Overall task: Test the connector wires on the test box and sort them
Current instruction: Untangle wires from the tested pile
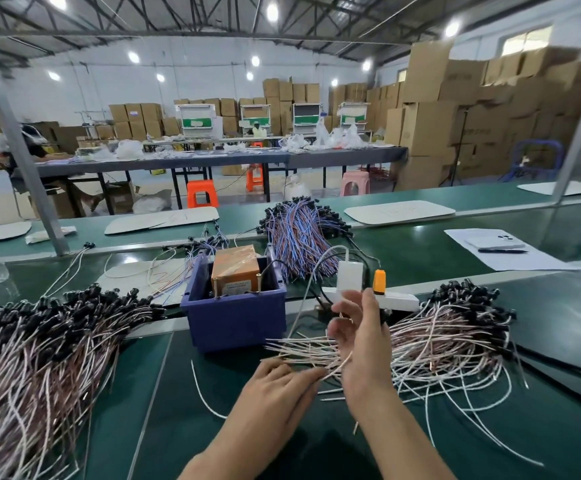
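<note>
While half open, right grip against pale wire; left grip flat.

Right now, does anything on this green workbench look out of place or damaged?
One thin white wire lies alone on the green workbench mat, apart from the left heap and right heap of pale wires with black plugs. A few loose wires straggle behind the blue plastic bin. Nothing looks spilled or broken.
</note>
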Demonstrator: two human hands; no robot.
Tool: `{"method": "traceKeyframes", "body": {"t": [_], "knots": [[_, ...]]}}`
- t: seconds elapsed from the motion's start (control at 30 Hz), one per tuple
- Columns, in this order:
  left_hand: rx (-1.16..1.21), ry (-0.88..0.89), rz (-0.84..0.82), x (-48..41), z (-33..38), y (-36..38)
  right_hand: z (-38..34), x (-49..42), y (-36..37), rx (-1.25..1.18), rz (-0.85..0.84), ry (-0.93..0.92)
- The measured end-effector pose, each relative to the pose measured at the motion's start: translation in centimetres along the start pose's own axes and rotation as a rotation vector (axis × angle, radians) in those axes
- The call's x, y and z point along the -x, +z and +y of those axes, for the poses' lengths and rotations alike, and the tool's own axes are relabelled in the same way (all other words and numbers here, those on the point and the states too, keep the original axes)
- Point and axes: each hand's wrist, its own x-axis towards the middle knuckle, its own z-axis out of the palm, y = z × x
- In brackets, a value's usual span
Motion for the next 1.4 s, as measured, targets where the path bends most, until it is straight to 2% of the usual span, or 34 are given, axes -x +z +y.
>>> {"method": "traceKeyframes", "body": {"t": [0.1, 0.17, 0.3, 0.4, 0.6, 0.73, 0.93, 1.0, 1.17, 1.27, 1.4], "knots": [[0.023, -0.028, 0.004, -1.8, 1.0, 0.0, -1.9, -1.1, -0.8, -0.226, 0.053, 0.090], [0.022, -0.064, 0.021, -3.8, 1.7, 0.0, -3.5, -1.9, -1.4, -0.271, 0.064, 0.078], [0.076, -0.196, 0.010, -9.2, 3.1, 1.1, -6.6, -3.3, -2.7, -0.179, 0.097, 0.001], [0.107, -0.219, -0.023, -13.7, 4.3, 3.4, -7.3, -3.3, -4.3, -0.055, 0.154, 0.001], [0.199, -0.262, -0.289, -17.3, 6.1, 7.7, -6.1, -1.2, -8.2, 0.257, 0.238, -0.091], [0.270, -0.269, -0.244, -14.7, 4.8, 6.9, -4.9, 0.4, -8.4, 0.387, 0.101, -0.191], [0.180, -0.306, -0.134, -6.0, 0.3, 0.5, 0.2, 2.8, -3.9, 0.602, -0.202, -0.312], [0.132, -0.389, -0.090, -2.7, -1.7, -1.6, 2.1, 3.5, -1.9, 0.696, -0.303, -0.358], [-0.022, -0.730, 0.118, 4.9, -6.5, -5.5, 6.3, 3.5, 2.1, 0.944, -0.582, -0.440], [-0.260, -0.847, 0.057, 8.0, -8.7, -7.1, 8.3, 3.2, 3.8, 1.053, -0.687, -0.440], [-0.469, -0.887, -0.017, 9.3, -9.9, -7.5, 10.3, 3.1, 3.9, 1.242, -0.693, -0.562]]}}
